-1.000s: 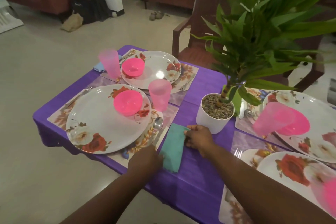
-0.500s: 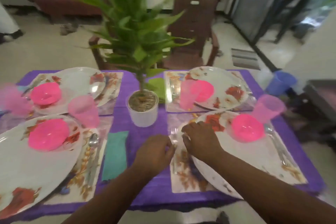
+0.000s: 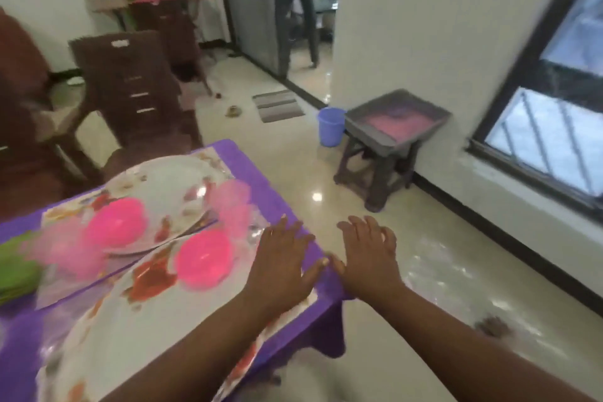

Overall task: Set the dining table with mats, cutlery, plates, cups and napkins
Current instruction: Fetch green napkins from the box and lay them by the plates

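Reaching toward the right edge of the purple table (image 3: pixel 284 173), I have both hands out flat with fingers spread and nothing held. My left hand (image 3: pixel 282 266) hovers over the near right corner, above the edge of the floral mat (image 3: pixel 293 302) under the near plate (image 3: pixel 124 336); whether it touches I cannot tell. My right hand (image 3: pixel 368 259) is just past the table edge, over the shiny floor (image 3: pixel 424 238), its thumb almost meeting the left thumb.

Two settings show on this side. The near plate carries a pink bowl (image 3: pixel 204 259), and the far plate (image 3: pixel 173 179) carries another pink bowl (image 3: pixel 114 222). A pink cup (image 3: pixel 233 202) stands between the two plates near the right edge, heavily blurred. Something green (image 3: pixel 16 264) sits at the left border, too smeared to name. I see no napkin beside the near plate on this side, and cutlery is lost in the blur.

My judgement is that the step in hand is squaring up this corner's mat and plate, or fetching the missing napkin. To do it well I would press flat on the mat rim, slide it parallel to the table edge, and keep my wrist clear of the light cup, which looks easy to tip.

No brand, label or writing is readable; a pale mark on the brown chair (image 3: pixel 130 81) back is too blurred to read.
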